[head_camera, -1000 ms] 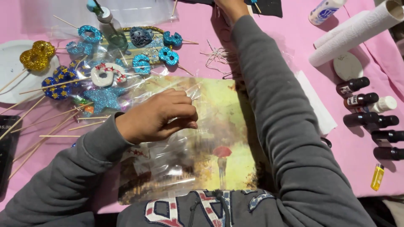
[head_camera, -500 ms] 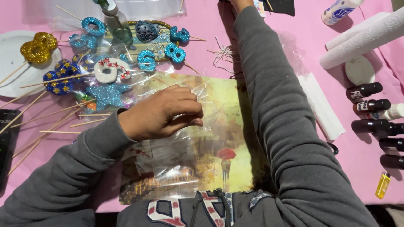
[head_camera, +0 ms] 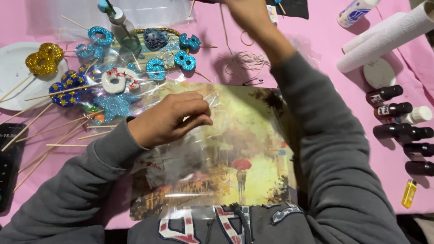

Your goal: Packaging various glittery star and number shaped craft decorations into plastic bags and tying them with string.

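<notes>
My left hand (head_camera: 174, 118) rests on a crinkled clear plastic sheet (head_camera: 199, 167), fingers bunched and pinching it. The sheet lies over a painted picture mat (head_camera: 253, 135) that shows a figure with a red umbrella. My right hand (head_camera: 246, 12) reaches to the far top edge, its fingers cut off by the frame. A thin wooden stick (head_camera: 222, 22) runs down beside it. A loose coil of pale thread (head_camera: 246, 61) lies just below that wrist.
Glitter number toppers on sticks (head_camera: 153, 68) and loose skewers (head_camera: 54, 131) crowd the left. A white plate (head_camera: 11, 72) holds a gold topper. Dark small bottles (head_camera: 393, 122), a paper roll (head_camera: 384, 38), a yellow lighter (head_camera: 409, 193) and a phone (head_camera: 7, 167) sit at the sides.
My right hand has come slightly back from the top edge, so more of it shows. My left hand stays on the plastic, shifted a little right.
</notes>
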